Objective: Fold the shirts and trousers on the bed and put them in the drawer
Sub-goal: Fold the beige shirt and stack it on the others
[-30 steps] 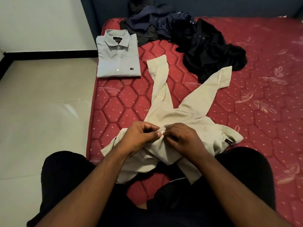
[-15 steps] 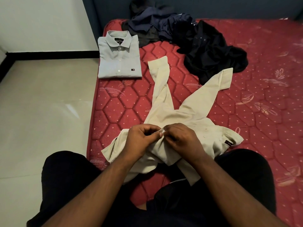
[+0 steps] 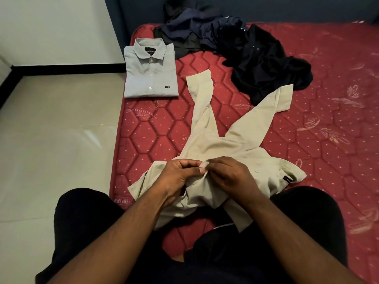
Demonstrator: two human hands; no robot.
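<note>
A cream shirt (image 3: 235, 138) lies spread on the red mattress (image 3: 328, 140) in front of me, its two sleeves pointing away. My left hand (image 3: 178, 177) and my right hand (image 3: 231, 177) meet at the shirt's front edge near me, each pinching the fabric between thumb and fingers. A light blue shirt (image 3: 150, 68) sits folded at the mattress's far left corner. A heap of dark navy and black clothes (image 3: 235, 52) is piled at the far end.
The pale tiled floor (image 3: 57, 140) runs along the left of the mattress, with a white wall and black skirting behind it. My dark-clothed legs (image 3: 82, 232) rest at the near edge. A dark blue headboard stands behind the heap.
My hands stay together on the cream shirt's front edge, the fingers shifting slightly on the fabric. Nothing else on the bed has moved.
</note>
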